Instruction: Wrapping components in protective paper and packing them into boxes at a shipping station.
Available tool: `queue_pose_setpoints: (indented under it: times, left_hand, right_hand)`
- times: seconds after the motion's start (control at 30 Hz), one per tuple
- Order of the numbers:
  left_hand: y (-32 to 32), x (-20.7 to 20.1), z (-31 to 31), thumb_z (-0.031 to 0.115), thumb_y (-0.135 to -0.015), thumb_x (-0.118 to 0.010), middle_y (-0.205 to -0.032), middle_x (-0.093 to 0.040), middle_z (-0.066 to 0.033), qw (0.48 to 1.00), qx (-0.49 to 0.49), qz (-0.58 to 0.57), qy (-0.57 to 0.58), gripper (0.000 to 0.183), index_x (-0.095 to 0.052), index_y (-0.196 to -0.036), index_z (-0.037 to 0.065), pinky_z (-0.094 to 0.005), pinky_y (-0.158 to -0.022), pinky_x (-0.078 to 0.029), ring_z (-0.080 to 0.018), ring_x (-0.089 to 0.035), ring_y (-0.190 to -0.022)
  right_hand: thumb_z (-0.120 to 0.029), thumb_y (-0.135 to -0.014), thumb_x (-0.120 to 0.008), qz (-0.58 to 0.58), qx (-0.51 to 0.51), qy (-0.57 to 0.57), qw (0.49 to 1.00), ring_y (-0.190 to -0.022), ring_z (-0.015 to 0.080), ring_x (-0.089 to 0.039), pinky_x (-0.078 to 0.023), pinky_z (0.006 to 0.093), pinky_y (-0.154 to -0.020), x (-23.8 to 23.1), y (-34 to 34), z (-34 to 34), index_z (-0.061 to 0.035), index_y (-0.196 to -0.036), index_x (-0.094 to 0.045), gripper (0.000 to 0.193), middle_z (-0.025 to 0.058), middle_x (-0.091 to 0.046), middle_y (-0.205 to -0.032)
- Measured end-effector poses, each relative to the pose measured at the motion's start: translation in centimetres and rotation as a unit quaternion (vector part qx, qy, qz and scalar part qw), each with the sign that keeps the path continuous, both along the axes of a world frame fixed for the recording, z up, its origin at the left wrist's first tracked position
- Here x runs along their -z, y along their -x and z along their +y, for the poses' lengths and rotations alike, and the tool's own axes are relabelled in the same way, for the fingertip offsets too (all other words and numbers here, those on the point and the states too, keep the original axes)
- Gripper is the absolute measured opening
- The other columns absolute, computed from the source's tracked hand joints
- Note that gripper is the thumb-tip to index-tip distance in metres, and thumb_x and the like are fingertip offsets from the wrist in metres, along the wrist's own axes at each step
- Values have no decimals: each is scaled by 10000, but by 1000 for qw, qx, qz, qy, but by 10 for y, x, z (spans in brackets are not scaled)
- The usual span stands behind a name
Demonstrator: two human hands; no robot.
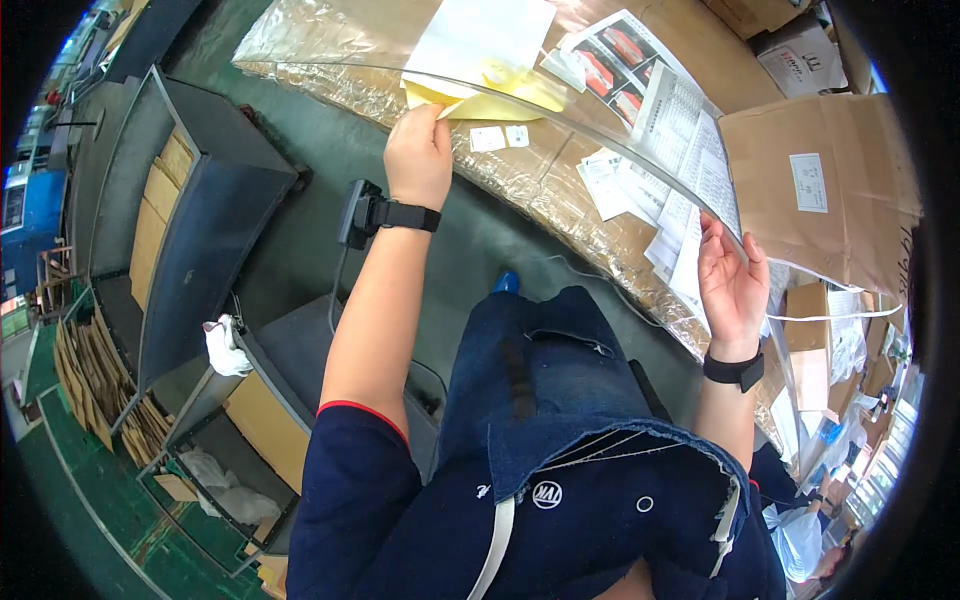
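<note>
Yellow paper (500,105) sits far side, left of centre, on the plastic-wrapped table (345,98); long axis roughly left-right, right end tapering. Left hand (418,150) looks pinched on its near-left edge, contact partly hidden by the fingers. Right hand (733,285), nearer and to the right, has thumb and fingers clamped on the rim of the clear sheet (655,168). Rim runs diagonally, far left to near right, like the table edge. Floor (490,225) separates table from dark cart (230,215), left.
</note>
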State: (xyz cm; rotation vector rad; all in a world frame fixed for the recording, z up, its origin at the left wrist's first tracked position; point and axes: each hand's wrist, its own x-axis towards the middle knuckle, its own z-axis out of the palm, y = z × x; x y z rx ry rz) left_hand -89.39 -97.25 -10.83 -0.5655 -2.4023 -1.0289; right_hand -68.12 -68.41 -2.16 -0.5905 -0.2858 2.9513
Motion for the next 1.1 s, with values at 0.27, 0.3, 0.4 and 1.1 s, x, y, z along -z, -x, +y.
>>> queue_pose_setpoints:
  times: [0.27,0.3,0.4,1.1]
  left_hand:
    - [8,5,21,93,-812,-558,-868,-614,-156,997,79,1,-16,130,-609,-903,16,-359,-698,-471,-315,-590,-799]
    - [8,4,22,93,-812,-558,-868,-614,-156,997,80,0,-16,130,-609,-903,16,-359,-698,-471,-315,-590,-799]
    - [7,2,20,64,-787,-553,-861,-616,-157,995,92,-28,-26,101,-603,-865,23,-394,-713,-469,-328,-585,-797]
    - [4,3,10,48,-741,-640,-936,-559,-107,992,112,-61,8,230,-577,-962,32,-306,-703,-471,-234,-574,-800]
  right_hand:
    - [-100,-856,-466,4,-10,2,1000,-1051,308,-532,-457,362,-918,0,0,0,187,-1188,-320,463,327,-440,-1175]
    - [-99,-856,-466,1,-9,2,1000,-1051,308,-532,-457,360,-919,0,0,0,186,-1188,-320,462,327,-440,-1176]
    - [-99,-856,-468,-1,-9,5,1000,-1051,308,-532,-457,356,-919,0,-1,0,184,-1189,-320,462,328,-440,-1175]
    - [-111,-852,-476,-13,-17,18,1000,-1042,301,-536,-453,349,-920,6,-2,-1,194,-1170,-337,462,327,-446,-1167]
